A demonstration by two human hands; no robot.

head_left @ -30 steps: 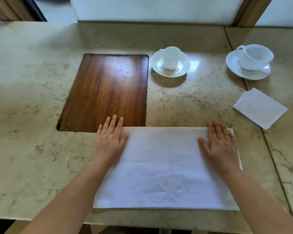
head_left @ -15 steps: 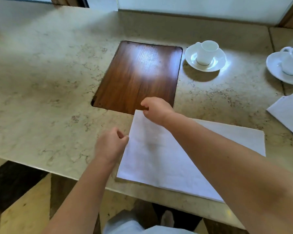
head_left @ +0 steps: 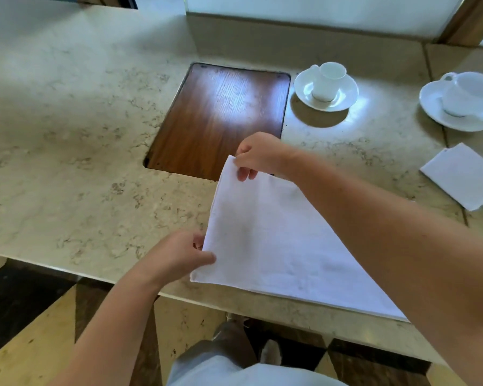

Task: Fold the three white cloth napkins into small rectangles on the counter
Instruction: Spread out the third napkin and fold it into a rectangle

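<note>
A large white cloth napkin (head_left: 273,240), folded once into a wide rectangle, lies at the front edge of the marble counter (head_left: 81,162). My left hand (head_left: 179,256) pinches its near left corner. My right hand (head_left: 258,156) reaches across and pinches its far left corner, lifting that left edge off the counter. My right forearm covers the napkin's right part. A second white napkin (head_left: 462,175), folded into a small rectangle, lies flat at the right.
A dark wooden panel (head_left: 221,115) is set into the counter behind the napkin. Two white cups on saucers stand at the back: a small cup (head_left: 326,84) in the middle and a larger cup (head_left: 463,100) at the right edge. The floor shows below the counter's front edge.
Both hands went from lying flat on the napkin to pinching its left corners. The right hand crossed over to the far left corner, and the left edge has risen off the counter.
</note>
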